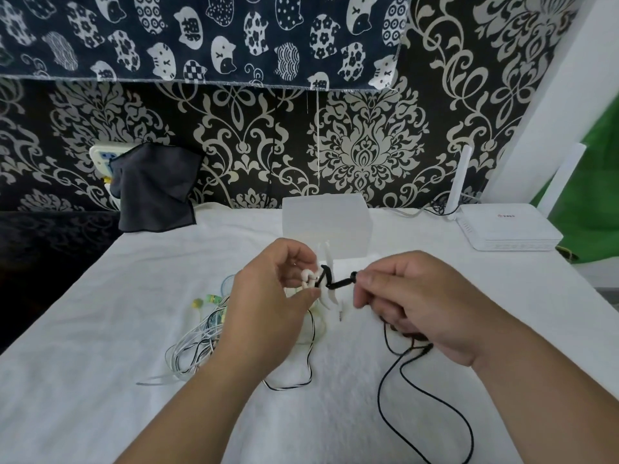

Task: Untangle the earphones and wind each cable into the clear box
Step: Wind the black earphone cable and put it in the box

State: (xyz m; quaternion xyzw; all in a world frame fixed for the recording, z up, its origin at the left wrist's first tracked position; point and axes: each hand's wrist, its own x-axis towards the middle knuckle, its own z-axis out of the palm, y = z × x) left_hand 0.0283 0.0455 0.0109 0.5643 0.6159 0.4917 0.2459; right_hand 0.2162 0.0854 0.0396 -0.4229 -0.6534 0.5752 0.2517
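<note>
At ten o'clock a dark cloth (154, 189) hangs over a wall socket. On the white-covered tabletop (100, 329), at eight o'clock from the hands, lies a tangle of earphones (197, 346) with yellow-green buds. The left hand (268, 309) has its fingers curled, pinching a white cable knot (308, 278). A black cable (432, 396) is wound into that knot. The right hand (415, 306) pinches it between thumb and forefinger, and the rest trails down to five o'clock. The clear box (326, 222) stands just behind the hands at twelve o'clock. At two o'clock sits a white router (505, 229); its small red marking is too small to read.
</note>
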